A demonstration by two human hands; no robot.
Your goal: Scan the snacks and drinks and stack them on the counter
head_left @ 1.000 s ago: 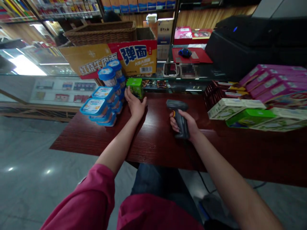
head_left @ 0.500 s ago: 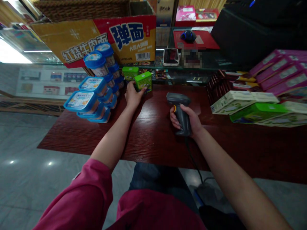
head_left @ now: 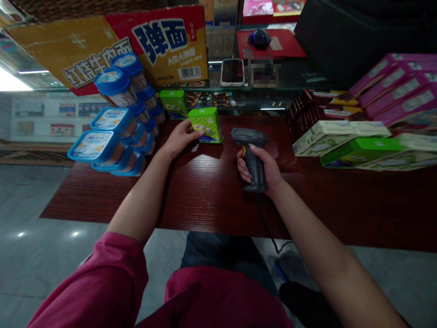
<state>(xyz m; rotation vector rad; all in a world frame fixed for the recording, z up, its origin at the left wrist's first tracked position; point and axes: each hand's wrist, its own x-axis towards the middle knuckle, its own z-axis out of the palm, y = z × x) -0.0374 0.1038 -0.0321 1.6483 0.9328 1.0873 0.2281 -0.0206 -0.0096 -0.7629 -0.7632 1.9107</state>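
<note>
My left hand (head_left: pixel 181 139) grips the left side of a small green box (head_left: pixel 205 126) with yellow cartoon figures, just above or on the dark wooden counter. Its thumb lies across the box's front; the other fingers are partly hidden behind it. Another green box (head_left: pixel 173 104) of the same look stands further back on the left. In my right hand (head_left: pixel 262 169) is a grey barcode scanner (head_left: pixel 254 159), held upright by its handle, with its head toward the left. A black cable runs down from the handle over the counter's front edge.
Stacked blue-lidded tubs (head_left: pixel 99 145) stand at the left. Behind them leans a large noodle carton (head_left: pixel 177 54). A phone (head_left: pixel 232 73) and a mouse (head_left: pixel 259 39) lie on the glass shelf. Cream and green boxes (head_left: pixel 362 151) and pink boxes (head_left: pixel 392 89) fill the right.
My left hand has drawn the green box nearer and away from the other one, its front now more toward me. The scanner stays in my right hand. The view has shifted slightly.
</note>
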